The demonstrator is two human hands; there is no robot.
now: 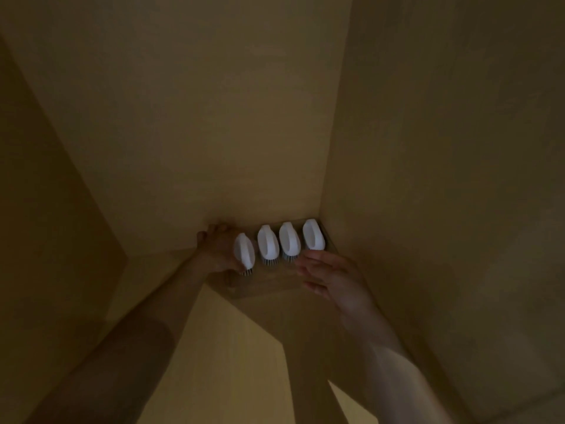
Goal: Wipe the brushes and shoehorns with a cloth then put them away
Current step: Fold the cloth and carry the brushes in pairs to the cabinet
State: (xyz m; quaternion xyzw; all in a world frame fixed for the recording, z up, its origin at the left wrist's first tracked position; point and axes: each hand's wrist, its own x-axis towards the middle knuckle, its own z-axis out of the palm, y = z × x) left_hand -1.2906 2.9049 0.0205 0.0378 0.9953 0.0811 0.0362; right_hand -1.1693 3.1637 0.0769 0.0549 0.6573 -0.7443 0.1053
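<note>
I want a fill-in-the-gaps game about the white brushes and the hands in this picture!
1. The number of white brushes standing in a row is ____.
2. The leftmost brush is being held by the ____ hand.
3. The right hand is open and holds ____.
4. The brushes stand with their bristles pointing ____.

Missing words: four; left; nothing; down

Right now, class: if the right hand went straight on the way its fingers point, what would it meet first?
Probably the row of white brushes: the open right hand points up-left toward the brush second from right. Depth is unclear in this dim view.
</note>
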